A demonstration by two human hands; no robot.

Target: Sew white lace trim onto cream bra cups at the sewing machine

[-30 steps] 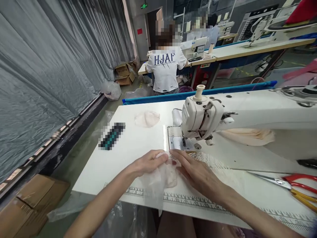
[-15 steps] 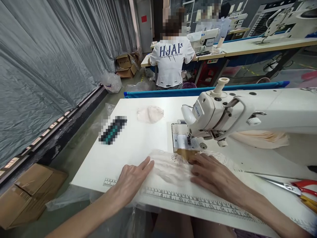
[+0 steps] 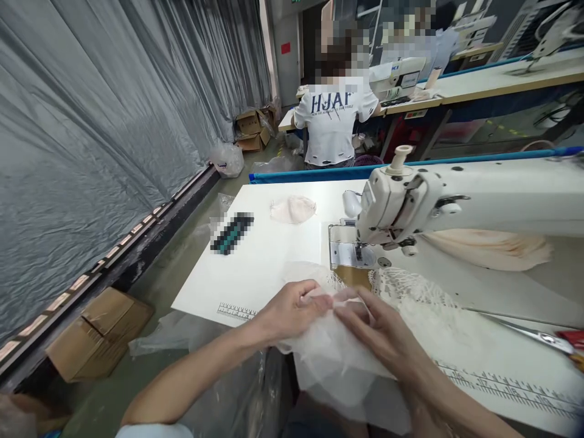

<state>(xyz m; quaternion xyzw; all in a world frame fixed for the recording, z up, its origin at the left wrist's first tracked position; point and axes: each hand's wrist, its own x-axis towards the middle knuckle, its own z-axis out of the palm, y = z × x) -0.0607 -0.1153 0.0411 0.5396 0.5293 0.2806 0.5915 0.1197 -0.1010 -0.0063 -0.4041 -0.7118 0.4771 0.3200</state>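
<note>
A sheer white fabric piece (image 3: 340,359) is gathered between my two hands and hangs over the table's front edge. My left hand (image 3: 294,310) pinches it from the left, thumb and fingers pressed together. From the right, my right hand (image 3: 376,328) grips the same fabric, its fingertips close to the left ones. Just beyond my hands stands the sewing machine (image 3: 387,204), its needle area over a metal plate (image 3: 349,254). White lace (image 3: 406,289) lies on the table to the right of my right hand.
A small pale fabric piece (image 3: 293,209) and a pixelated dark object (image 3: 232,233) lie on the white table (image 3: 269,243). Scissors (image 3: 538,334) rest at the right. Cream fabric (image 3: 497,248) sits beneath the machine arm. Ahead, a person in a white shirt (image 3: 331,125) sits at another table.
Both hands have come together and lifted the sheer fabric from the table toward me; it had been lying flat under them. The view has shifted left.
</note>
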